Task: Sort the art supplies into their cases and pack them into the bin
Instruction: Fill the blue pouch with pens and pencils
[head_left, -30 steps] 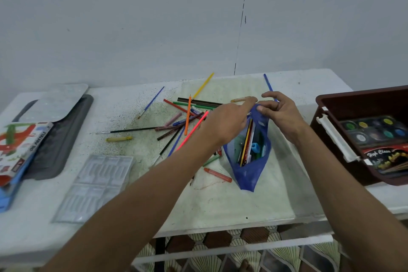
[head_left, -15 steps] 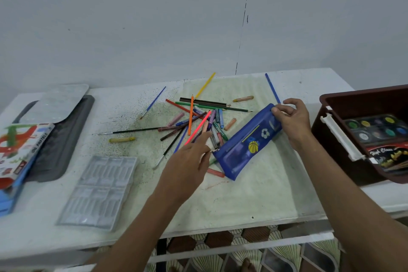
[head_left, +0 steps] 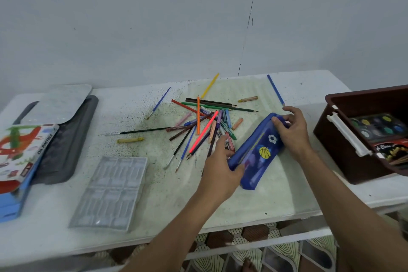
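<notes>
At the tabletop's left edge an oil pastels box point(head_left: 21, 152) leans on a grey tray point(head_left: 66, 139), with a clear insert point(head_left: 110, 190) lying nearer the front edge. In the middle, toward the back edge, a heap of pencils point(head_left: 203, 123), brushes and crayons lies loose and crossed. Just right of that heap the blue pouch point(head_left: 258, 152) lies slanted on the tabletop, its low end toward the front. The left hand point(head_left: 220, 168) clasps that low end, fingers curled around it; the right hand point(head_left: 291, 130) pinches the high end near the back. At the right edge the brown bin point(head_left: 344, 139) holds a paint palette point(head_left: 379, 126) and a dark box. The step in hand looks like working the pouch's zip, though the zip itself cannot be made out. Next, the loose pencils need gathering lengthwise and feeding into the pouch's mouth while one hand holds it steady.
</notes>
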`<state>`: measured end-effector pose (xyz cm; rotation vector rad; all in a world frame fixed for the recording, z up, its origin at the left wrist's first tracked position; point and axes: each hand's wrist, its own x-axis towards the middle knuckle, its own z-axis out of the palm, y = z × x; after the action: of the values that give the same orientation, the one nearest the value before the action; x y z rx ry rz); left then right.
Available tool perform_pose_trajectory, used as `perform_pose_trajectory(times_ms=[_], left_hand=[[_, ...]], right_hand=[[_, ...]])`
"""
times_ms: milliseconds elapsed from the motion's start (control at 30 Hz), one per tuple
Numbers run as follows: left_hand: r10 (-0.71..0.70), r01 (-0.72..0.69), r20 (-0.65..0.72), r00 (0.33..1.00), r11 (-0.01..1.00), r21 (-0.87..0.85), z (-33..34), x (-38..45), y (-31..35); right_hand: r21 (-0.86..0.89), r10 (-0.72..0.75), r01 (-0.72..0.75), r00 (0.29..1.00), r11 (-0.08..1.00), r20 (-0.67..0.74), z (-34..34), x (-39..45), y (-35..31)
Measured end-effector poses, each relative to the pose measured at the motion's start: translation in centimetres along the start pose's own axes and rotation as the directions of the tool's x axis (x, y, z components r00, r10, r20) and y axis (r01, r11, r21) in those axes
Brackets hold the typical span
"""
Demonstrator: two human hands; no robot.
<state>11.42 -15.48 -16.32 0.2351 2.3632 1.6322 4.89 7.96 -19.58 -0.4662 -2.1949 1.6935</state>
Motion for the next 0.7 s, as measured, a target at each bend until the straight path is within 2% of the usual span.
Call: perform_pose_trajectory(times_ms=[100, 167, 200, 300, 367, 467, 567, 633, 700], left_hand=[[0.088, -0.102, -0.153, 0.984, 0.991, -0.091, -1.3, 1.1, 0.7], [0.068, -0.134, -0.279, 0.958, 0.965, -0.225, -2.7, 2.4, 1.2], [0.051, -0.135, -0.309, 0.950, 0.957, -0.257, -3.4, 3.0, 1.4], [0.091, -0.150, -0.295, 0.951, 0.971, -0.183, -4.5, 3.9, 3.0], [0.194, -0.277, -0.329, 0.924, 0.934, -0.227, -4.7, 3.6, 5.3], [0.316, -0.454, -0.424, 0.849, 0.847, -0.278, -4.3, 3.5, 8.7], [0.346, -0.404, -0.338, 0.875, 0.907, -0.116, -1.7, 4.8, 10.9], [0.378, -0.395, -0.252, 0.891, 0.919, -0.017, 1.4, 5.4, 12.5], [0.374, -0.380, -0.179, 0.910, 0.925, 0.001, 5.1, 6.1, 14.4]], right_hand=[[0.004, -0.038, 0.038, 0.998, 0.999, -0.046, -0.5, -0.7, -1.2], [0.032, -0.025, 0.026, 0.999, 0.999, -0.032, -1.2, -1.6, -2.7], [0.009, -0.025, 0.025, 1.000, 1.000, -0.009, -1.7, -2.0, -3.4], [-0.090, -0.062, 0.069, 0.995, 0.994, 0.072, -3.1, -3.1, -5.6], [-0.090, -0.125, 0.134, 0.988, 0.987, 0.092, -4.5, -3.7, -7.0], [0.077, -0.256, 0.253, 0.966, 0.965, 0.042, -7.8, -3.9, -10.1], [0.106, -0.279, 0.277, 0.960, 0.955, 0.004, -13.1, -2.3, -11.7], [0.027, -0.248, 0.246, 0.967, 0.969, 0.066, -17.2, -1.0, -11.7], [-0.079, -0.218, 0.228, 0.969, 0.970, 0.112, -21.6, 0.4, -10.5]])
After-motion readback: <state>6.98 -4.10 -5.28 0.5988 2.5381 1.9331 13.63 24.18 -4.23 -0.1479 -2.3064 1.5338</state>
